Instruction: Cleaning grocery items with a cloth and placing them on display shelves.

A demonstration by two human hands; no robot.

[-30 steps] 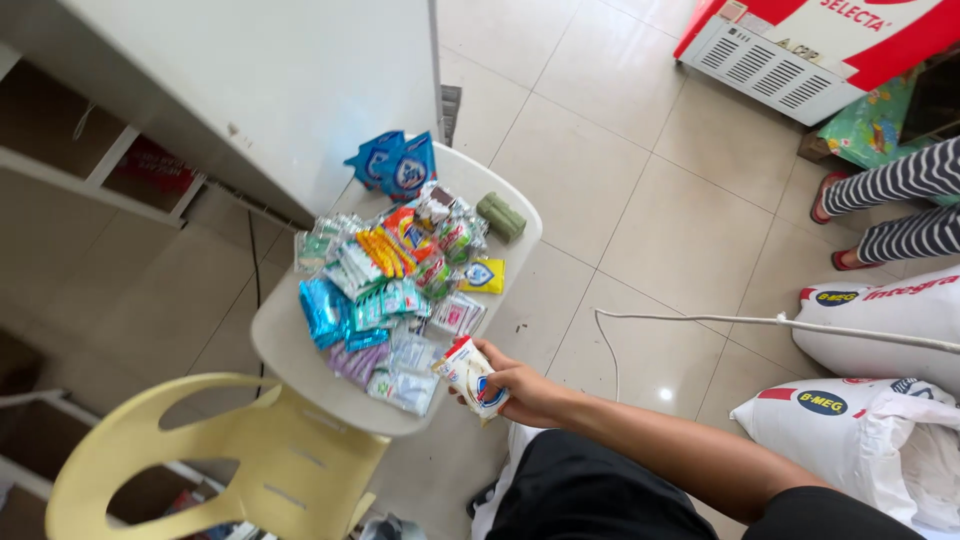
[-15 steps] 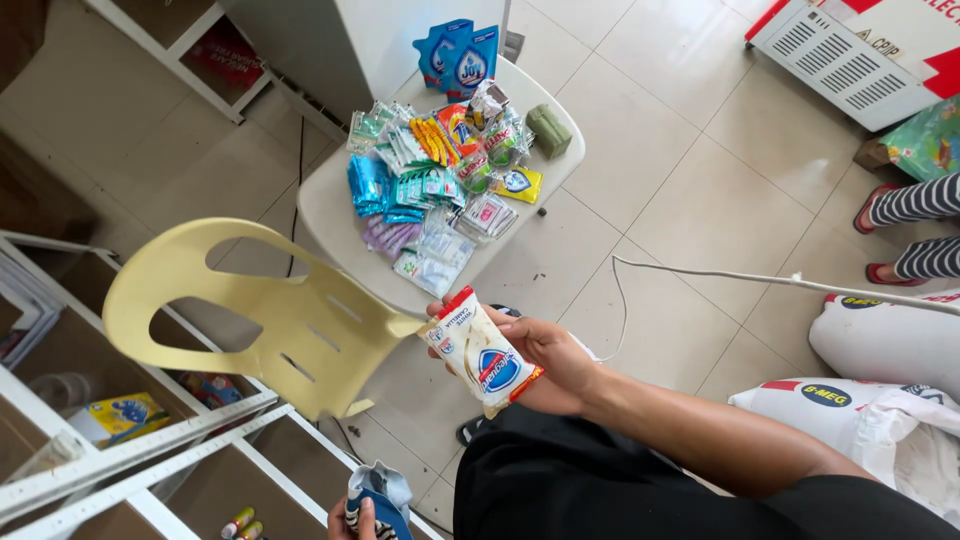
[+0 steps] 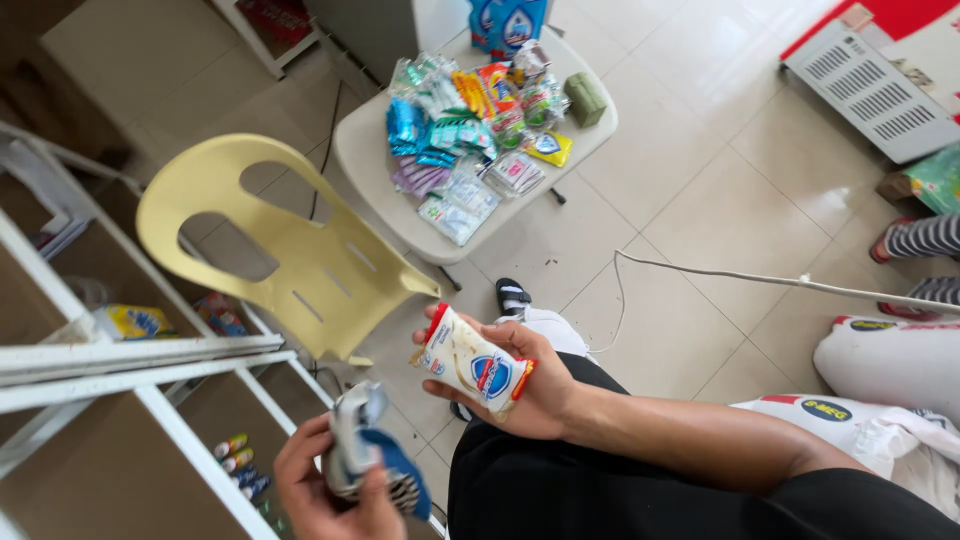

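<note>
My right hand [image 3: 530, 385] holds a white soap packet with red ends and a blue-red emblem [image 3: 470, 362], lifted above my lap. My left hand [image 3: 325, 490] grips a crumpled grey and blue cloth [image 3: 365, 455] at the bottom of the view. A pale yellow plastic chair [image 3: 290, 250] stands in front of me; its seat [image 3: 365, 150] carries a pile of small packets, sachets and bars [image 3: 470, 130] in blue, green, orange and white.
A white shelf unit [image 3: 130, 390] at left holds small bottles and boxes. A white cable [image 3: 760, 280] crosses the tiled floor. White sacks [image 3: 890, 360] lie at right, near another person's striped legs [image 3: 925, 240]. A white grille appliance [image 3: 870, 85] stands at top right.
My right hand took the soap packet from the chair seat and drew it back toward my lap. My left hand with the cloth came into view as my head turned down.
</note>
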